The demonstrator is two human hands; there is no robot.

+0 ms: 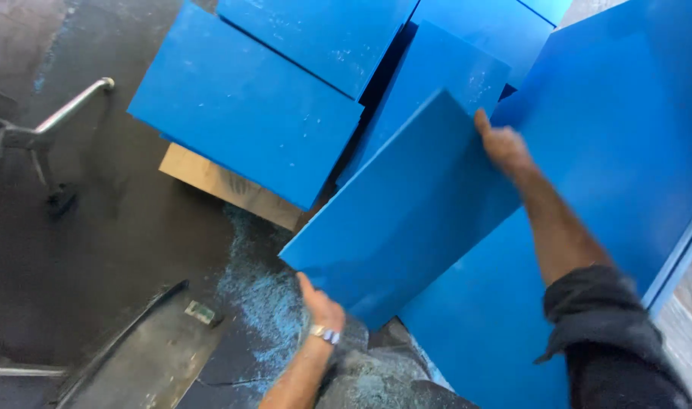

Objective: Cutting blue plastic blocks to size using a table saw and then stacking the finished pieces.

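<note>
blue panels [407,212]: smooth matt plastic | floor [96,250]: rough dark concrete, dusty | board [225,185]: bare wood

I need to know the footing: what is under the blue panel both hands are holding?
Under the held blue panel lies a larger blue sheet on the right, and more blue panels overlap behind. Dark floor with blue dust shows at its lower corner. What sits beneath its middle is covered.

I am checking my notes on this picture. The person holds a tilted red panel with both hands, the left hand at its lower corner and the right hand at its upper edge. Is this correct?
Not quite: the panel is blue, not red, as the head view shows. The rest stands: it is tilted, with the left hand at its lower corner and the right hand at its upper edge.
</note>
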